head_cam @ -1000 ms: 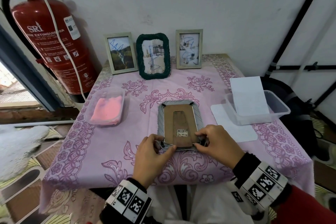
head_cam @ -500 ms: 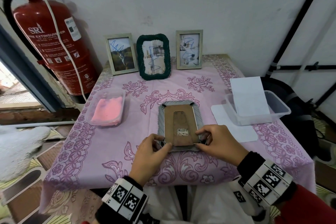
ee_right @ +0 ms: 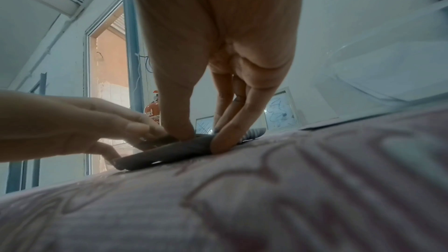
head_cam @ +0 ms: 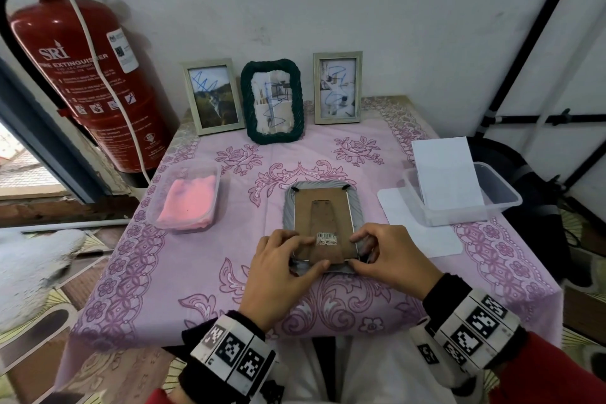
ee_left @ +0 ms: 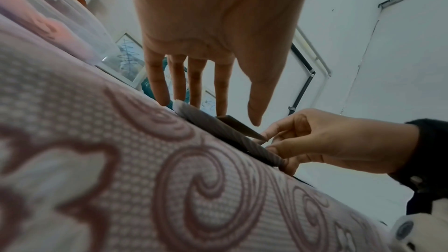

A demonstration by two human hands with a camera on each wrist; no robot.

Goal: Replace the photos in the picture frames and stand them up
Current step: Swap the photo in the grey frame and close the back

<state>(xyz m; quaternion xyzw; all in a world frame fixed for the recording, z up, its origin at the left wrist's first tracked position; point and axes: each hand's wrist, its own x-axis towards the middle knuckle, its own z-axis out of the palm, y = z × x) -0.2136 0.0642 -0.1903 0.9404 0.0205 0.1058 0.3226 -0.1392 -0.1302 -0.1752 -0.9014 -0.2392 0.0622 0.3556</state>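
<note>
A grey frame (head_cam: pixel 323 226) lay face down near the table's (head_cam: pixel 196 266) front edge, its cardboard back (head_cam: pixel 323 223) up. The left hand (head_cam: pixel 282 272) pressed the back with straight fingers; the right hand (head_cam: pixel 390 259) pinched the near right corner. It looked light and rigid, its glass likely fragile, best held by the edges. Three frames (head_cam: pixel 272 102) stood far behind.

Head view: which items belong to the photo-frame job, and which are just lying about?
Job:
grey frame, face down, under both hands
left hand
right hand
three standing frames
paper tub

Lying about:
extinguisher
pink-cloth tub
</note>
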